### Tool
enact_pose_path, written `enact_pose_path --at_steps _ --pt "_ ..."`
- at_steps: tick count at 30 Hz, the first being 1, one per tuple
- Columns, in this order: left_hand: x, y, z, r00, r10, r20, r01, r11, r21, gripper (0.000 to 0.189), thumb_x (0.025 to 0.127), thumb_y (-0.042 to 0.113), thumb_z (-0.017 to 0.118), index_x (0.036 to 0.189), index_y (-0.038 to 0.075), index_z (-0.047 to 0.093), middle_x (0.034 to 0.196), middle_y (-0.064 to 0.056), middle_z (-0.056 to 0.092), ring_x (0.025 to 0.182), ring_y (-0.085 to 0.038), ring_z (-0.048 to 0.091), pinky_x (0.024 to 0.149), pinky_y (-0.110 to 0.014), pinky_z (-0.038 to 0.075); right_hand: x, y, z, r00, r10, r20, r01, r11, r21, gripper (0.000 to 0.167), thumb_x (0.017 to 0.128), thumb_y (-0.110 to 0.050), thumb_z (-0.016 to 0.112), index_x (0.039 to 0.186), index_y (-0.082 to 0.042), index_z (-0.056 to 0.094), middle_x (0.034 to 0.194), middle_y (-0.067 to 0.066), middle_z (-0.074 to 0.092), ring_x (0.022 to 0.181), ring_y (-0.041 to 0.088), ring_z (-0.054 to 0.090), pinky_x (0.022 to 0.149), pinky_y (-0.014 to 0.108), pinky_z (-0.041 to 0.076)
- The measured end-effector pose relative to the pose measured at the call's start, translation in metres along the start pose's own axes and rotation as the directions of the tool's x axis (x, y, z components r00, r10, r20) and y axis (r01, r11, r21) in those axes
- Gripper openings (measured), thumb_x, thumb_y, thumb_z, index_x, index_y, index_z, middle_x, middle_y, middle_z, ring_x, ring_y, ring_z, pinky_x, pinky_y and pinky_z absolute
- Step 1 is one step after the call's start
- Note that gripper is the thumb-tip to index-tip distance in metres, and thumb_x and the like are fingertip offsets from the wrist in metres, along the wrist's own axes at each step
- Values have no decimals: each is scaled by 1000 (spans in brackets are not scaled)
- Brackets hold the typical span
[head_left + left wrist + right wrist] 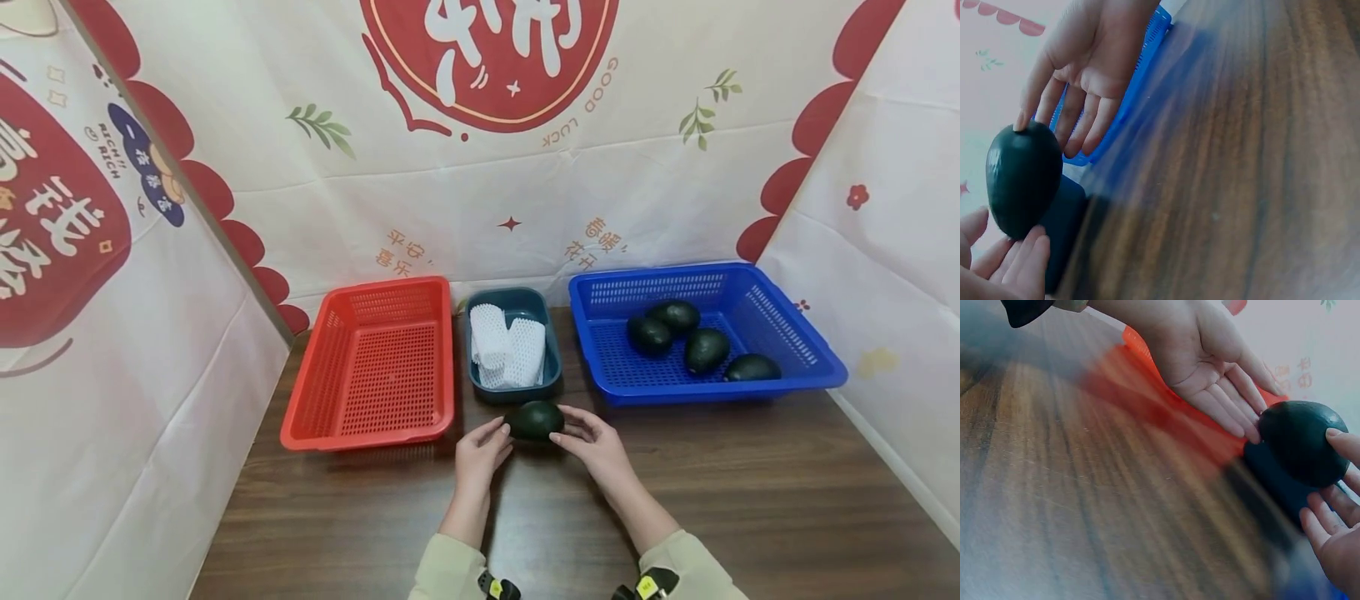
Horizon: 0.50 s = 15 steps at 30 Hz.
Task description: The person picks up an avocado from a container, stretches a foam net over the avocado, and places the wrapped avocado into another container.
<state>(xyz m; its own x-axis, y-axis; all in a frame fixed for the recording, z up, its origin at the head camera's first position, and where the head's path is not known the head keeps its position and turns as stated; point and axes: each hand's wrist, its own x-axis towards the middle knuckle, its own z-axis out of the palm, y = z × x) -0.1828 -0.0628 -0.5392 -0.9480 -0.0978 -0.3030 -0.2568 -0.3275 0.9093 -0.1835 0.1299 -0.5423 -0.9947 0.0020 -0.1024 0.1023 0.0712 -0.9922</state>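
A dark green avocado (536, 421) lies sideways between both hands, just in front of the small teal box. My left hand (482, 454) pinches its narrower end with the fingertips. At the broader end, my right hand (600, 446) grips with the thumb on the near side and the fingers behind. In the right wrist view the thumb of the right hand (1341, 544) presses on the avocado's skin (1304, 440), with fingers beneath. The left wrist view shows the left hand's fingers (1029, 253) right at the lower tip of the avocado (1022, 181).
White foam net sleeves (525, 350) lie in the teal box (553, 379) at the middle. A red basket (300, 417) with a bare slotted bottom stands to the left. On the right, a blue basket (615, 383) holds several avocados (707, 350). Printed cloth (480, 200) hangs behind the wooden table (360, 525).
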Motion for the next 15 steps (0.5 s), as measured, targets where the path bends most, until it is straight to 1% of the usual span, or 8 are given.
enact_pose_path --at_steps 3,5,7,8,11,14,15 --pt "3 -8 -1 998 1 -65 -5 999 -53 38 89 7 70 121 -11 62 111 -22 67 93 -23 68 87 -44 52 3 9 6 1000 5 -17 -5 1000 13 54 81 -15 80 131 -6 60 127 14 61 112 25 59 83 23 50" --pt "5 -12 -1 996 -4 -93 -2 997 -74 38 89 5 70 121 -12 61 110 -22 67 92 -22 68 87 -44 52 5 13 9 1000 12 -24 -11 1000 18 54 81 -15 80 130 -5 61 127 14 62 111 26 59 83 22 51" --pt "6 -15 -1 994 -12 -106 3 996 -85 39 88 4 70 122 -12 60 110 -22 67 92 -21 67 88 -44 52 6 17 11 999 13 -36 -12 1000 22 54 80 -17 81 129 -5 61 127 15 61 112 26 59 81 20 50" --pt "7 -16 0 994 -14 -113 3 996 -91 39 88 3 70 122 -12 60 110 -22 67 92 -21 67 88 -43 52 5 13 13 999 17 -39 -16 1000 25 54 81 -17 81 129 -4 61 128 15 61 112 27 59 81 20 50" --pt "8 -15 1 992 -7 -126 -6 995 -99 39 87 0 70 122 -14 60 107 -22 67 92 -19 66 88 -43 52 8 16 14 998 15 -54 -14 1000 16 54 82 -21 80 130 -4 61 132 15 58 116 29 57 81 17 49" --pt "9 -15 3 991 29 -129 -40 996 -83 37 85 1 74 118 -12 63 104 -20 67 91 -18 65 86 -39 53 11 17 15 997 22 -74 -22 1000 8 54 83 -23 79 130 -5 61 135 14 56 118 30 55 81 17 48" --pt "9 -15 3 991 49 -124 -59 995 -75 36 84 1 75 116 -12 65 103 -21 67 90 -18 66 84 -38 54 13 22 15 996 20 -82 -20 1000 6 54 82 -25 80 130 -6 62 135 13 56 119 29 55 81 17 48"
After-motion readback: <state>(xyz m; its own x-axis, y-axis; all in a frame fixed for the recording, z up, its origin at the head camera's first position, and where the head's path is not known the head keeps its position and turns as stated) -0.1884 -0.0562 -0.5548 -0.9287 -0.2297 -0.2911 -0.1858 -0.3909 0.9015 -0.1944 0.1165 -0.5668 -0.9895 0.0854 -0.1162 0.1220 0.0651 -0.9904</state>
